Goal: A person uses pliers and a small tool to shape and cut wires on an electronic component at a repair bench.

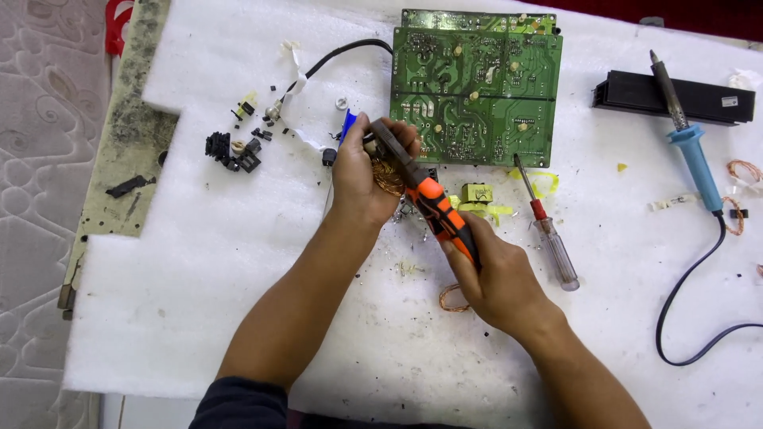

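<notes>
My left hand [362, 175] grips a small copper wire coil [389, 178] just in front of a green circuit board [475, 95]. My right hand [497, 278] holds pliers [433, 208] with orange and black handles. Their grey jaws reach up to the coil at my left fingers. Both hands work over a white foam sheet [238, 262]. A loose loop of copper wire [453, 298] lies under my right hand.
A red-handled screwdriver [548, 230] lies right of my hands. A blue soldering iron [691, 143] with black cord rests against a black box [675, 95] at far right. Small black parts [234, 151] sit at left, and a black cable [342, 52] runs to the board.
</notes>
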